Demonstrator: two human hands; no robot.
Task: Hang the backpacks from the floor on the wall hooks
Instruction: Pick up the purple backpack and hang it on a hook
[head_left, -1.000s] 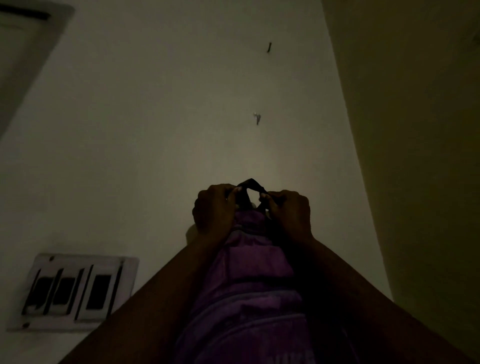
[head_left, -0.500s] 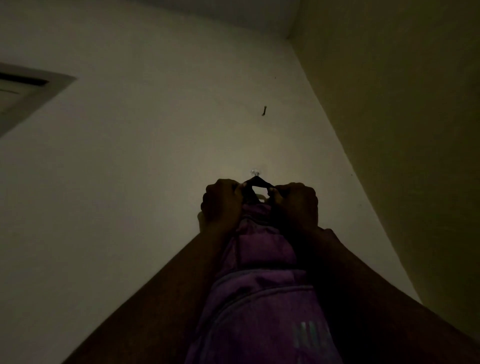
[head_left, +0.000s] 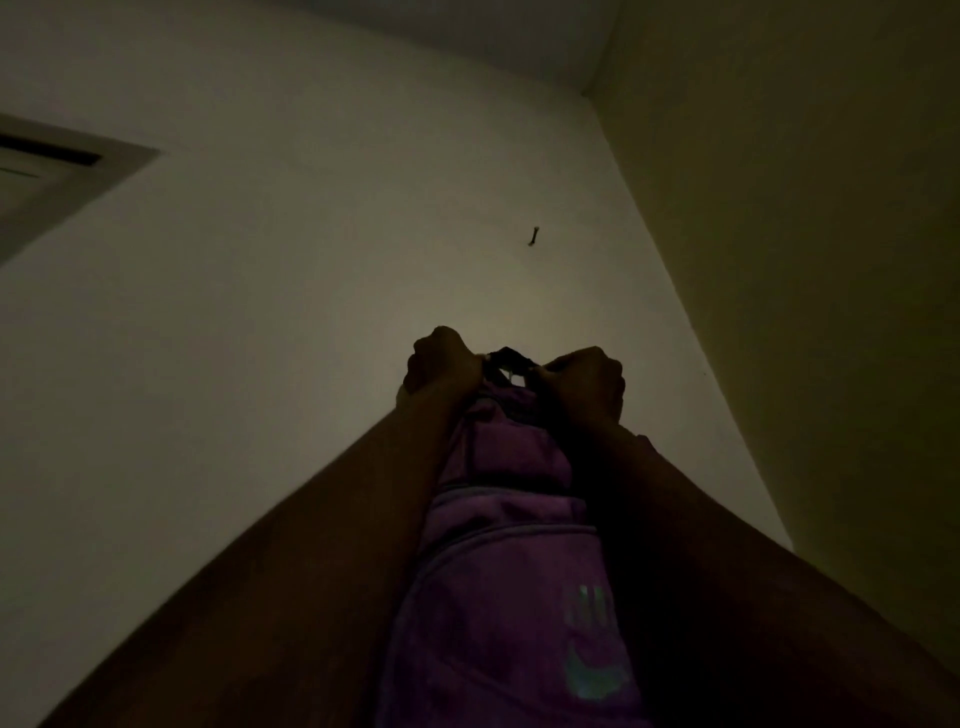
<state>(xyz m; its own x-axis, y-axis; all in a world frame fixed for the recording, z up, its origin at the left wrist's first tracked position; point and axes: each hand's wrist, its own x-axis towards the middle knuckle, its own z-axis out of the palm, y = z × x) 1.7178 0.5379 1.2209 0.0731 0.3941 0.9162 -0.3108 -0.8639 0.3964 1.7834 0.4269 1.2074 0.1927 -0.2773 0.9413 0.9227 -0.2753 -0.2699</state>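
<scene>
Loop now covers hook, both hands gripping.

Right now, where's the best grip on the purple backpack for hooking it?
The black top loop, pinched at both ends from either side, as the left hand and right hand do. That holds it open; the backpack hangs straight below.

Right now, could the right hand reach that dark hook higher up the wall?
Probably not: the right hand is busy gripping the purple backpack's loop, and the dark hook sits well above.
</scene>
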